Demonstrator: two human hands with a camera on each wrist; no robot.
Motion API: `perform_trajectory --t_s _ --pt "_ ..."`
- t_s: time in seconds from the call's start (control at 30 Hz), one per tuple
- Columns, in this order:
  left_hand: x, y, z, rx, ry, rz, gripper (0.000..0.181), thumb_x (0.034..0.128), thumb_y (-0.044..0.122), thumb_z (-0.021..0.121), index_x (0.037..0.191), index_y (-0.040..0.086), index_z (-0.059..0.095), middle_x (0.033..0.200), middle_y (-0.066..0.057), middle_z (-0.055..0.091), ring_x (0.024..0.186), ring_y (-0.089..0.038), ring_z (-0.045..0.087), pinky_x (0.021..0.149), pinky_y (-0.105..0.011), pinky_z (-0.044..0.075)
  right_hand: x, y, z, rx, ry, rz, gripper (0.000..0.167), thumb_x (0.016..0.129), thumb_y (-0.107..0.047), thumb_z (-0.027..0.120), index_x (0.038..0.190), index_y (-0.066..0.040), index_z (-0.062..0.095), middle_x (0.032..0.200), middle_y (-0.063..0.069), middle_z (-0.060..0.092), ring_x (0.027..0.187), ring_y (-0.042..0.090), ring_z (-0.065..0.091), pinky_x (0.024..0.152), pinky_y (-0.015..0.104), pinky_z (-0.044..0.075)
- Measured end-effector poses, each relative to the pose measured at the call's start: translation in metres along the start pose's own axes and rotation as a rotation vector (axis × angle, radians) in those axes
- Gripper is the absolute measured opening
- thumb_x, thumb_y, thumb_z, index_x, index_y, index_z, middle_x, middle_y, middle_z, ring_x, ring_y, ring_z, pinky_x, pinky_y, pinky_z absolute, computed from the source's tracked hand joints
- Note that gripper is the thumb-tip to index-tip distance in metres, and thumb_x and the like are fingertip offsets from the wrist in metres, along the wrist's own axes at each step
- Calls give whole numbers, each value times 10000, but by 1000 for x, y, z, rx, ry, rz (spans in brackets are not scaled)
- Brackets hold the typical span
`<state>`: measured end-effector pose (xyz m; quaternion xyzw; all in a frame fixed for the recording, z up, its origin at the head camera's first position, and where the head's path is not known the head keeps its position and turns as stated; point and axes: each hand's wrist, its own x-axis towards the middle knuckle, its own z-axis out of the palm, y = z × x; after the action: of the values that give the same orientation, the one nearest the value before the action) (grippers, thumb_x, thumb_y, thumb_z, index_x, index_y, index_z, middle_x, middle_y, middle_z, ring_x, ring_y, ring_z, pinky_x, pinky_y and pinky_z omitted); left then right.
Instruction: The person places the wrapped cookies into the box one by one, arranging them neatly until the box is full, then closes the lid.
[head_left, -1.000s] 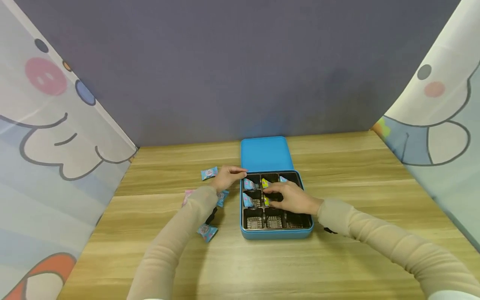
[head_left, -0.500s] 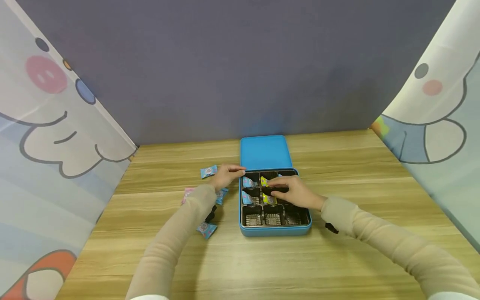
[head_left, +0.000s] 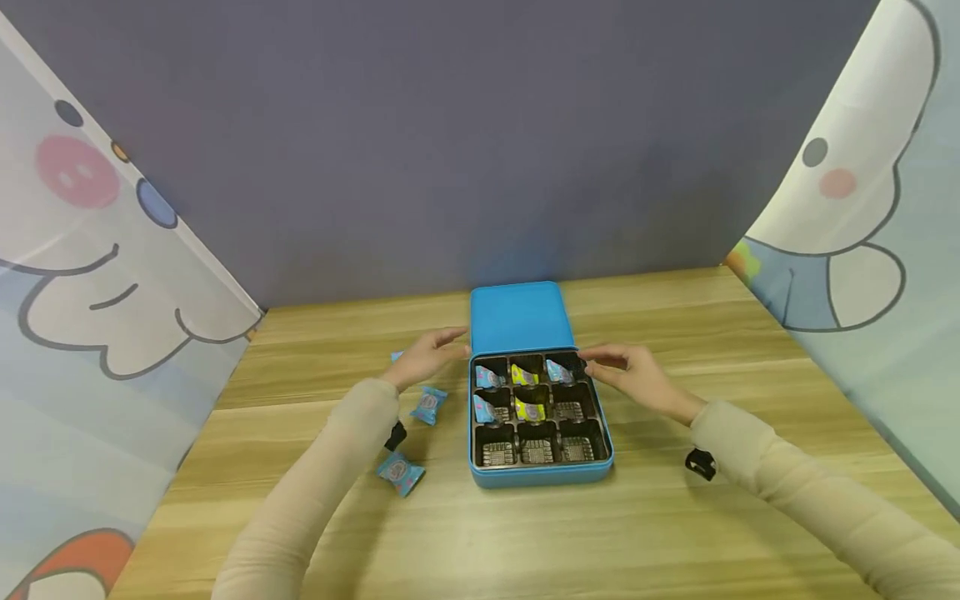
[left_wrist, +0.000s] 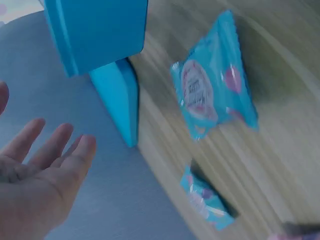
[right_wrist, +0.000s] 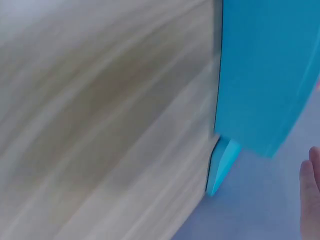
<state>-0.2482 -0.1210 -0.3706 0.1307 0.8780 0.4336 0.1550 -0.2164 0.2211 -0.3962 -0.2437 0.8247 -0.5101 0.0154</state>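
A blue tin box (head_left: 542, 477) holds a black tray of square compartments. In its back row are a blue candy (head_left: 490, 377), a yellow candy (head_left: 524, 375) and another blue candy (head_left: 559, 372). The middle row has a blue candy (head_left: 483, 410) at left and a yellow candy (head_left: 529, 411) in the centre. My left hand (head_left: 426, 360) is by the box's back left corner, fingers extended and holding nothing. At the back right corner is my right hand (head_left: 641, 382), fingers loosely bent with nothing between them; whether either hand touches the rim I cannot tell.
Behind the box its blue lid (head_left: 519, 317) lies open. Left of it on the wooden table are blue candies (head_left: 429, 405), (head_left: 400, 473), one partly behind the left hand. A pink wrapper (left_wrist: 295, 236) edges into the left wrist view. A grey wall (head_left: 480, 150) stands behind.
My right hand has drawn back from over the yellow candies to the box's right side, uncovering the tray. My left hand has shifted slightly left. The head view has tilted a little.
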Motion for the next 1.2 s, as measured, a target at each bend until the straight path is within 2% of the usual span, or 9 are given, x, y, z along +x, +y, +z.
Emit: perform_trajectory --t_s 0.1,0.27,0.47,0.63,0.83,1.07,1.2 --pt "-12 -2 -4 29 31 51 512 940 346 511 1399 156 388 1456 -74 356 1353 -295 295 1108 -489 264 4 3 -8 -54 27 -13 304 879 -79 609 1157 44 605 1188 209 595 1092 358 568 860 216 512" --pt "-27 0 -4 69 101 118 467 943 270 520 1363 84 434 1400 -122 432 1303 -301 376 1096 -466 298 18 9 -18 -106 37 13 319 880 -85 609 1171 43 594 1199 208 590 1115 353 554 911 311 495" --pt "-44 4 -1 29 126 143 410 944 239 520 1317 72 483 1337 -119 499 1232 -304 456 1050 -461 367 39 21 -18 -83 -15 90 365 894 -119 597 1220 39 553 1257 208 547 1161 350 522 988 407 438" --pt "-57 2 6 2 139 122 373 940 239 527 1278 81 527 1279 -81 551 1139 -262 543 989 -411 441 49 32 -4 -15 -87 130 424 898 -191 602 1249 34 528 1271 210 528 1171 355 506 995 447 429" --pt "-61 -3 11 -13 122 92 337 936 195 534 1257 93 544 1269 -69 557 1136 -256 549 987 -400 447 58 37 10 -22 -146 153 428 899 -270 597 1234 -6 561 1222 163 580 1113 313 550 942 440 465" --pt "-62 -9 13 -22 101 124 331 923 137 547 1238 33 549 1261 -126 556 1189 -319 496 1043 -468 375 66 40 15 -73 -156 156 303 889 -194 613 1120 0 638 1088 156 643 1000 293 595 861 402 505" --pt "-63 -13 12 -6 127 133 317 916 146 564 1210 27 570 1237 -102 572 1195 -283 491 1050 -451 373 68 40 16 -78 -139 161 284 881 -189 622 1105 -17 650 1088 153 640 996 291 591 854 399 505"
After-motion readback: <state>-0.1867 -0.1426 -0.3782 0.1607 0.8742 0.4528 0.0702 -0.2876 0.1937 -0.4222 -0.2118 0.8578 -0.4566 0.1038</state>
